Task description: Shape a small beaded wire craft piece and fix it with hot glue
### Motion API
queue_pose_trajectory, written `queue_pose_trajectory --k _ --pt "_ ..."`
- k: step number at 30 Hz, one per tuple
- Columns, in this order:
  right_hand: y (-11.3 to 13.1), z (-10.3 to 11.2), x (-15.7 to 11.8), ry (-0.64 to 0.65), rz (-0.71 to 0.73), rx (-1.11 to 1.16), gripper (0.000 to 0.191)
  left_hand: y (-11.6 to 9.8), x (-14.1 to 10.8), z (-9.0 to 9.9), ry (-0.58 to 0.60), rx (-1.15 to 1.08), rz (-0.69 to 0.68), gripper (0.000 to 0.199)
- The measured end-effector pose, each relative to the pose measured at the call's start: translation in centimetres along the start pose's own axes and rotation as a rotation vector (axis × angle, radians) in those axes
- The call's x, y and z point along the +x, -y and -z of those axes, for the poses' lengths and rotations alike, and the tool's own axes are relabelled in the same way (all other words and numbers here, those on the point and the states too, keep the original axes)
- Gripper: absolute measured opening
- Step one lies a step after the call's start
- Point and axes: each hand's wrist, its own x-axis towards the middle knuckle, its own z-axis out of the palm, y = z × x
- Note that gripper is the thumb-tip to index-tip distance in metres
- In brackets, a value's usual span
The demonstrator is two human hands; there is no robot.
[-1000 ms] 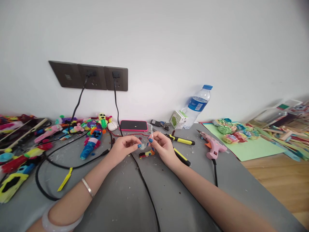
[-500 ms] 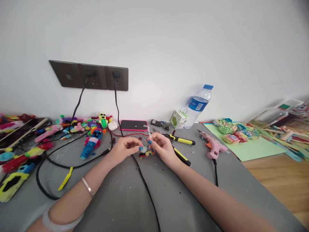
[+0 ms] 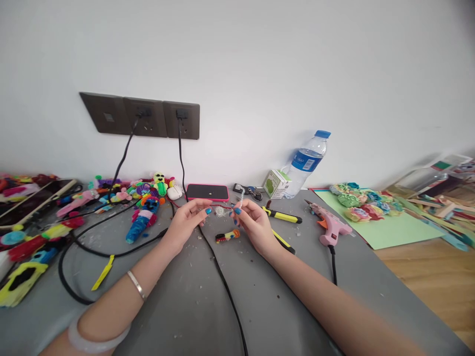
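Observation:
My right hand [image 3: 254, 225] pinches a pale, glittery pipe cleaner [image 3: 241, 197], whose bent end sticks up above the fingertips. My left hand [image 3: 188, 221] is at the left, thumb and forefinger apart with nothing visible between them. Between the two hands shows a small whitish coil [image 3: 219, 211]; whether it rests on the table or joins the pipe cleaner I cannot tell. Below it on the grey table [image 3: 178, 306] lies a small yellow, red and black pipe-cleaner figure [image 3: 227, 236]. Yellow-and-black pliers [image 3: 284, 215] lie beyond my right hand, partly hidden by it.
A phone [image 3: 207, 192], keys [image 3: 254, 193], a small box [image 3: 276, 183] and a water bottle [image 3: 306, 165] stand or lie along the wall. A pink glue gun [image 3: 331, 227] is at right. A black cable [image 3: 224, 282] crosses the front. Colourful pipe-cleaner figures [image 3: 143, 217] crowd the left.
My hands have moved apart, the left one drawing back from the whitish coil. The right hand has shifted slightly right with the pipe cleaner, and the small figure shows fully now.

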Motion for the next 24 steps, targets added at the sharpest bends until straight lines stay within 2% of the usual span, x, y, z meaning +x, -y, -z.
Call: queue_pose_trajectory --k 9,18,24 --pt "-0.09 -0.13 -0.13 0.042 -0.026 0.006 0.023 0.02 0.02 0.0 0.04 0.025 -0.021 0.023" --pt "-0.4 0.1 -0.18 0.084 -0.05 -0.046 0.022 -0.4 -0.26 -0.11 0.042 0.051 -0.05 0.025" --pt "-0.41 0.03 -0.17 0.093 -0.054 -0.065 0.025 -0.68 -0.29 -0.27 0.059 0.072 -0.07 0.019"
